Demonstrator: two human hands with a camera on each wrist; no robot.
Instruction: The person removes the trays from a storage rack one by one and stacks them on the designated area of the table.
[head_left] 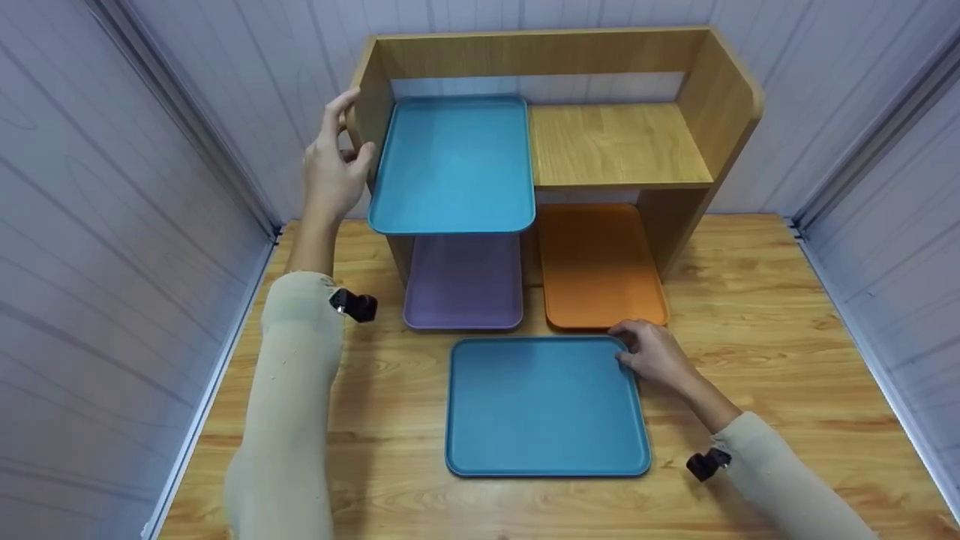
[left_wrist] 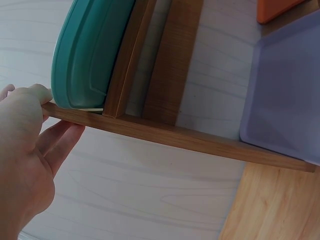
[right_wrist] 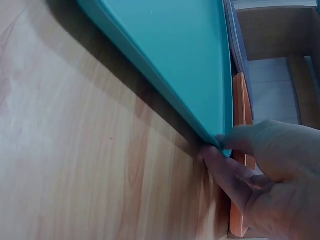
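A wooden shelf unit [head_left: 615,142] stands at the back of the table. My left hand [head_left: 334,161] holds its left side panel [left_wrist: 175,135], thumb on the front edge and fingers [left_wrist: 60,142] along the outer face. A blue tray [head_left: 454,161] lies on the upper left shelf, jutting out over the front. A second blue tray [head_left: 544,409] lies on the table in front of the unit. My right hand [head_left: 652,352] pinches its far right corner, thumb on top and fingers [right_wrist: 225,170] under the rim. In the right wrist view that corner [right_wrist: 220,142] is raised slightly off the wood.
Under the left shelf lies a purple tray [head_left: 465,285], and under the right shelf an orange tray [head_left: 600,270]; both stick out forward. The upper right shelf is bare wood. Pale panelled walls close in the wooden table [head_left: 750,315] on three sides.
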